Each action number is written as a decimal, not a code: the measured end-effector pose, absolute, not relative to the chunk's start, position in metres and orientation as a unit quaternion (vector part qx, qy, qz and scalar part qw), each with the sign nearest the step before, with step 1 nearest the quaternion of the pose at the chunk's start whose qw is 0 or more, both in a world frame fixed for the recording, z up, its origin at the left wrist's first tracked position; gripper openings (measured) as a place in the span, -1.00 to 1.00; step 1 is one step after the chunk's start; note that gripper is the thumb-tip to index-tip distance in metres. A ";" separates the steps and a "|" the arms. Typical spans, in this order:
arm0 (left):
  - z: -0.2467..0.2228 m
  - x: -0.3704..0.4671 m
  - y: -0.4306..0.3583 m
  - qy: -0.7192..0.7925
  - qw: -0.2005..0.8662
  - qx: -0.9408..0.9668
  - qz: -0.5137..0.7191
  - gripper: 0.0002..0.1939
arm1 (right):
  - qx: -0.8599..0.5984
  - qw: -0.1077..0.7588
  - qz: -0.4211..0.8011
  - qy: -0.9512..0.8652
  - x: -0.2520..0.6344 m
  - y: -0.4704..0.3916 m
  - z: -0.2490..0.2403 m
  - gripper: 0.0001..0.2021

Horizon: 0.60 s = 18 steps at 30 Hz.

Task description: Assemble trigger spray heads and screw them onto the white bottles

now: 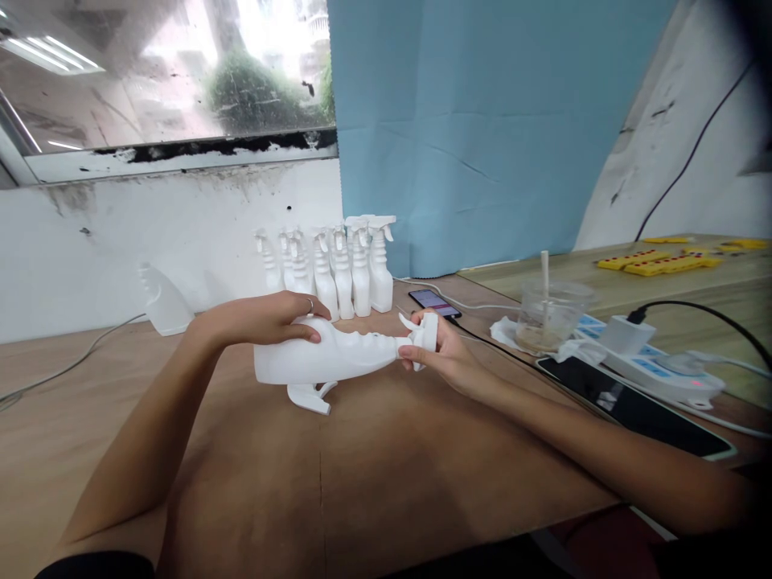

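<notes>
A white spray bottle (pixel 326 355) is held on its side above the brown table, its neck pointing right. My left hand (pixel 281 315) is wrapped over its body, thumb on the near side. At the neck, my right hand (pixel 443 350) grips the white trigger sprayer head (pixel 427 334), which meets the bottle's mouth. Whether the head is fully screwed on, I cannot tell. Beneath the bottle a loose trigger sprayer head (pixel 310 397) lies on the table. Behind my hands stand several white spray bottles with heads (pixel 360 273). A headless white bottle (pixel 166 301) leans at the left.
A phone (pixel 434 304) lies behind my right hand. Right of it are a plastic cup (pixel 548 318) with a straw, a dark tablet-like device (pixel 633 406) and a power strip (pixel 675 374) with cables. Yellow pieces (pixel 657 261) lie farther back.
</notes>
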<state>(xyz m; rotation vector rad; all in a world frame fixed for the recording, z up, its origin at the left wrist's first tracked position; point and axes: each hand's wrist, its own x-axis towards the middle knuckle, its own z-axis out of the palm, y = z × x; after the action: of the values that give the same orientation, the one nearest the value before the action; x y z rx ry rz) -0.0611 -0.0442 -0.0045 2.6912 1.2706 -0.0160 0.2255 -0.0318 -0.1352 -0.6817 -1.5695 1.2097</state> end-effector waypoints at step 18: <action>-0.003 -0.063 -0.037 0.413 0.109 0.904 0.013 -0.55 | -0.157 0.533 0.582 -0.595 0.222 -0.031 -0.130 -0.46</action>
<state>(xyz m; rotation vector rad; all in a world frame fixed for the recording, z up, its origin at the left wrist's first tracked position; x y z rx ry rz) -0.0626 -0.0369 -0.0028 2.6591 1.2134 0.0396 0.2224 -0.0314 -0.1301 -0.3734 -1.4181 1.3867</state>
